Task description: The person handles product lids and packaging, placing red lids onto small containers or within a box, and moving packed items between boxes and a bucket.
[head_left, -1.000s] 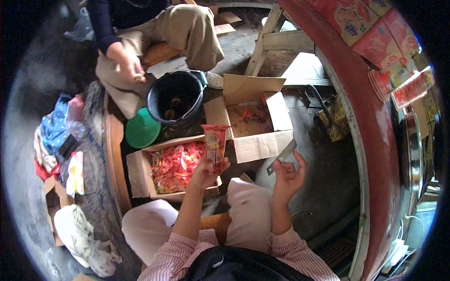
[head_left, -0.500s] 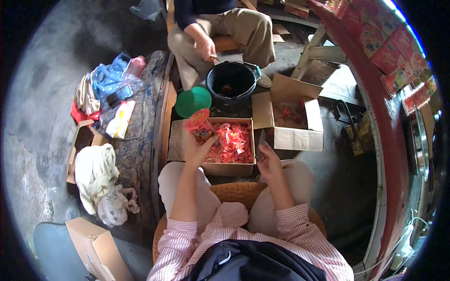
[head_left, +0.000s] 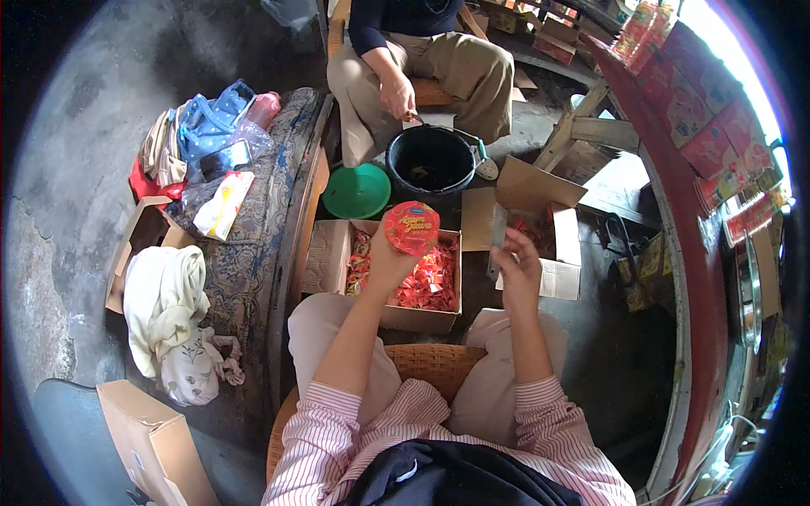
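Note:
My left hand [head_left: 388,268] is closed round a cup with a round red printed lid [head_left: 412,228], its lid facing up toward me. Below it stands an open cardboard box [head_left: 419,319] of small red wrapped packets [head_left: 429,285]. On the right, my right hand [head_left: 520,268] grips a flat, thin grey blade-like tool [head_left: 496,240], held upright. Its exact kind is unclear. Cup and tool are apart, on either side of the box's right edge.
Across from me a seated person's hand [head_left: 397,94] is at the rim of a black bucket [head_left: 431,158]. A green basin [head_left: 356,192] lies beside it. Another open carton [head_left: 567,228] stands at right. Cloths and bags lie on the patterned bench [head_left: 245,278] at left.
The cup has turned so its lid now faces up, and my left hand has moved right. My right hand has risen with the tool. The view has shifted slightly.

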`<control>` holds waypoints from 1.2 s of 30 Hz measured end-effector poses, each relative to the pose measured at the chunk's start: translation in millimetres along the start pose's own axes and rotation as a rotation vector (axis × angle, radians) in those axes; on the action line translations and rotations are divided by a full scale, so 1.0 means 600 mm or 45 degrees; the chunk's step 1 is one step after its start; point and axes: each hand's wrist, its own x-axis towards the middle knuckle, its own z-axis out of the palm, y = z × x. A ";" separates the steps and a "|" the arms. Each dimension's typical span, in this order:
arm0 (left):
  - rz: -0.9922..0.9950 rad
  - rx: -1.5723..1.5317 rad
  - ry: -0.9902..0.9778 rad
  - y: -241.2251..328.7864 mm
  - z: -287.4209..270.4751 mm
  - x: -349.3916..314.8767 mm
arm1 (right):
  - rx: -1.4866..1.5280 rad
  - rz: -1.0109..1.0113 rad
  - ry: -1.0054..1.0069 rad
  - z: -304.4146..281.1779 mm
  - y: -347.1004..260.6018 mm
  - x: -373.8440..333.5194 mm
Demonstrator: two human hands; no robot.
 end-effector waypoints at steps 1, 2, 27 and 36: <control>0.022 0.037 -0.034 0.001 -0.005 0.002 | -0.136 -0.152 -0.135 0.015 -0.023 0.004; 0.016 0.027 -0.047 0.001 -0.010 0.003 | -0.272 -0.305 -0.270 0.030 -0.046 0.007; 0.008 -0.044 -0.154 0.025 -0.012 -0.001 | -1.184 -0.857 -0.932 0.111 -0.087 0.037; -0.055 -0.028 -0.206 0.011 -0.012 -0.005 | -1.300 -0.900 -0.922 0.108 -0.081 0.034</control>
